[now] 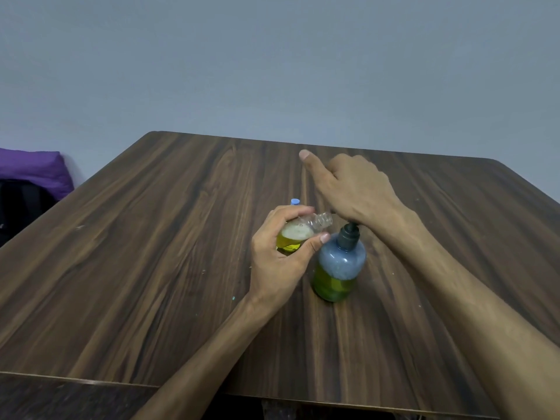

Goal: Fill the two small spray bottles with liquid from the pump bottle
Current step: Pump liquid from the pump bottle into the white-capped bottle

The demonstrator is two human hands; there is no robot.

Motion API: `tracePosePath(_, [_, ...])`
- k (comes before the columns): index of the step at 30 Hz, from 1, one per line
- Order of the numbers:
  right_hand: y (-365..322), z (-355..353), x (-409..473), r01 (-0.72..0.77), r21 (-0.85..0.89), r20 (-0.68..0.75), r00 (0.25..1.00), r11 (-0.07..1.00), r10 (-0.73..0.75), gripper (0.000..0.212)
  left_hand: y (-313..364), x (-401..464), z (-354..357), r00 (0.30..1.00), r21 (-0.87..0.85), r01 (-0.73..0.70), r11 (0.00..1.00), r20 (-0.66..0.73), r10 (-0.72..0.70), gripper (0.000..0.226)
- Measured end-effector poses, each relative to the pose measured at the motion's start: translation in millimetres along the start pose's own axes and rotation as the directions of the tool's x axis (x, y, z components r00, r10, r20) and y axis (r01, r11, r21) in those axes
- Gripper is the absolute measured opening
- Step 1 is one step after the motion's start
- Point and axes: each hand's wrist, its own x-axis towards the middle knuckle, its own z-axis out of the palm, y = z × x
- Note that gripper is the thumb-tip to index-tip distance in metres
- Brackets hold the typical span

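Note:
My left hand [280,256] grips a small clear spray bottle [303,233] with no cap, tilted so its open neck points right toward the pump. Yellow-green liquid with foam fills its lower part. The pump bottle [339,268] stands upright just right of it, blue-grey above and green liquid below, with a dark collar. My right hand [351,189] lies over the pump head, which it hides; the thumb sticks out toward the far edge. A small blue cap [295,202] peeks out behind my left hand; what it sits on is hidden.
The brown wood-grain table [151,253] spreads out on all sides of the bottles. A purple cushion [33,168] and a dark bag [21,204] lie off the table's left edge against the grey wall.

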Motion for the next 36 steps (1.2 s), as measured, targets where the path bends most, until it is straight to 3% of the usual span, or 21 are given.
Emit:
tracePosePath(4, [2.0, 7.5, -2.5, -0.052, -0.015, 0.085, 0.995, 0.999, 0.053, 0.071, -1.2, 0.3, 0.7, 1.0, -0.01, 0.001, 1.0, 0.013, -0.001, 0.041])
tracePosePath(9, [2.0, 1.5, 0.2, -0.01, 0.024, 0.024, 1.0, 1.0, 0.009, 0.073, -1.8, 0.1, -0.2, 1.0, 0.005, -0.006, 1.0, 0.007, 0.006, 0.039])
tracePosePath(13, [1.5, 8.6, -3.2, -0.035, -0.037, 0.099, 0.994, 0.999, 0.039, 0.073, -2.5, 0.5, -0.4, 1.0, -0.007, 0.003, 1.0, 0.007, -0.003, 0.04])
tracePosePath(18, [-1.5, -1.4, 0.1, 0.0, 0.002, 0.031, 1.0, 1.0, 0.0, 0.074, -1.4, 0.8, -0.8, 1.0, 0.009, -0.012, 1.0, -0.01, 0.012, 0.04])
tracePosePath(23, [1.8, 7.8, -4.1, -0.064, -0.018, 0.105, 0.992, 0.998, 0.065, 0.072, -3.9, 0.6, -1.0, 1.0, 0.004, 0.005, 1.0, -0.003, -0.005, 0.04])
tracePosePath(28, [0.6, -0.5, 1.1, 0.002, -0.008, 0.02, 1.0, 1.0, -0.001, 0.073, 0.0, 0.4, -0.6, 1.0, -0.009, 0.004, 1.0, -0.008, -0.004, 0.038])
tracePosePath(32, [2.5, 7.7, -2.6, -0.053, -0.037, 0.087, 0.995, 0.998, 0.056, 0.072, -2.0, 0.2, 0.2, 1.0, -0.008, 0.018, 1.0, -0.001, -0.018, 0.039])
tracePosePath(36, [0.4, 1.3, 0.4, -0.003, -0.06, 0.032, 0.999, 0.998, 0.005, 0.073, -0.2, 0.0, -0.6, 1.0, -0.003, 0.003, 1.0, -0.009, -0.003, 0.039])
